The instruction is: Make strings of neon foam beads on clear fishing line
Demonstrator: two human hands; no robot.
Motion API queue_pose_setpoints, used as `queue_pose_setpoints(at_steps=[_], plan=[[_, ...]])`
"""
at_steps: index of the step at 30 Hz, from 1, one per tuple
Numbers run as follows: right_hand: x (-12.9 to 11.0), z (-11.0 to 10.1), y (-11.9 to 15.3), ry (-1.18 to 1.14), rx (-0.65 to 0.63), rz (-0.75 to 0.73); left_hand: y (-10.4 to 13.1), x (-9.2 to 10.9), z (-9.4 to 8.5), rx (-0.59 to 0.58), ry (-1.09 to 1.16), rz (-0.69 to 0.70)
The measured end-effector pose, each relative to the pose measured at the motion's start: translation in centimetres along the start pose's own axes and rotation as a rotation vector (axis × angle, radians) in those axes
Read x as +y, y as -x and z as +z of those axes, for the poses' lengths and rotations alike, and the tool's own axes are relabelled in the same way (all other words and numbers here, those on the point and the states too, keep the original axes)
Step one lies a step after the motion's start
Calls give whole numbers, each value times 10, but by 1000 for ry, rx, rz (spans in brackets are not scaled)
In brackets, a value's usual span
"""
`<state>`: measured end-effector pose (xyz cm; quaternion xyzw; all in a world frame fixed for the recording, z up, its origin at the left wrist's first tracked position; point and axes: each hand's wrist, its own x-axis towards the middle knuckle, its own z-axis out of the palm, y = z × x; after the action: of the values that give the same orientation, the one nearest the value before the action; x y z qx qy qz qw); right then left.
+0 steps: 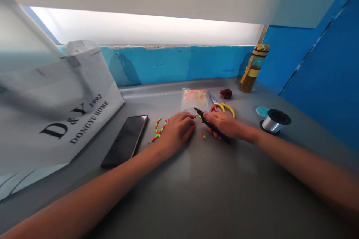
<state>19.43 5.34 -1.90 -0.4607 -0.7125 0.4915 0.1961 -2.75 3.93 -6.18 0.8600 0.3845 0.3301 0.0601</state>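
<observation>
On the desk (pixel 179 198), nearer than the packet (pixel 195 100), I cannot tell the grip of the left hand (pixel 178 130); the right hand (pixel 223 123) is clamped round black pliers (pixel 209 123). Left of the packet, a beaded string (pixel 159 133) seems partly done; nearer, loose beads (pixel 203 134) look unused.

Pale light is let in by a window (pixel 154 28) beyond the worktop (pixel 185 194), its pane washed out. Shadows are cast on the blue wall (pixel 168 65) behind the worktop, whose near side is left dim. The hands (pixel 178 130) are rendered softly; the right forearm (pixel 297 168) is blurred.
</observation>
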Motion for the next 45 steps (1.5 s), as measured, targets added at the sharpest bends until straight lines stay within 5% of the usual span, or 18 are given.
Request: queue_pose_setpoints(at_steps=[6,13,16,29,45], plan=[[-1,0,3,33,2,-31,-2,11,-5,16,31,-209],[-11,5,12,220,37,-151,-18,14,-26,185,627,-725],[-15,5,15,307,33,-188,-21,11,-31,174,908,-842],[-14,4,15,315,-46,-256,-23,11,-35,115,1333,-972],[-15,4,15,305,-66,-267,-23,9,-35,84,1269,-917]])
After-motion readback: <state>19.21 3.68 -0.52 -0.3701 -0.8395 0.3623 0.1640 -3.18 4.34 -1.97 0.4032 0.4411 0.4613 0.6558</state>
